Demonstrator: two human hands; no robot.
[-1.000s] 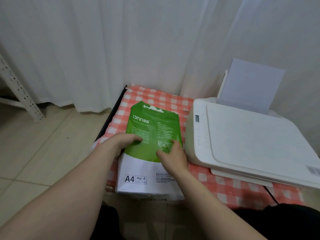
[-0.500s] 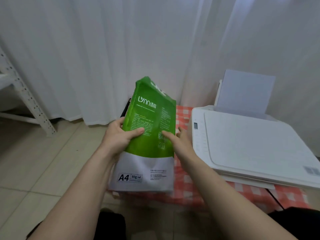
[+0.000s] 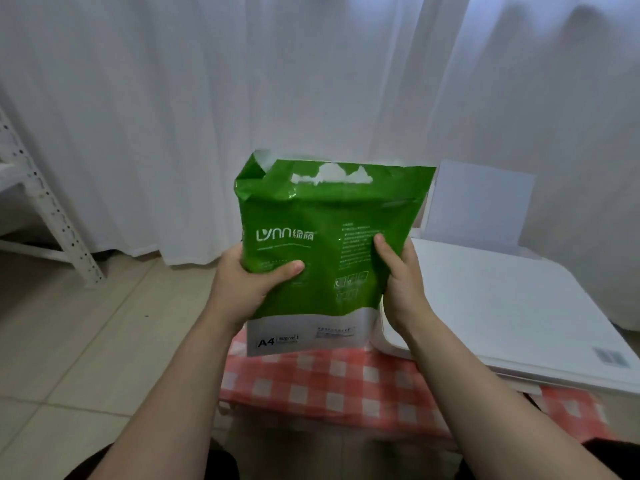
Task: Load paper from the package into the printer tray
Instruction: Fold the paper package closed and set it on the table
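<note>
- Left hand (image 3: 242, 289) and right hand (image 3: 403, 282) clamp the side edges of the green paper package (image 3: 325, 244), held upright above the checked cloth (image 3: 322, 386).
- Its torn top edge shows white.
- Printer (image 3: 512, 306) sits just right; sheets (image 3: 479, 202) stand in its rear tray.

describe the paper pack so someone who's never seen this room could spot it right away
Start at the white printer on the red checked cloth. Just left of it, the paper pack is held upright by the left hand and right hand. It is the only green thing, white-bottomed, marked A4.
</note>
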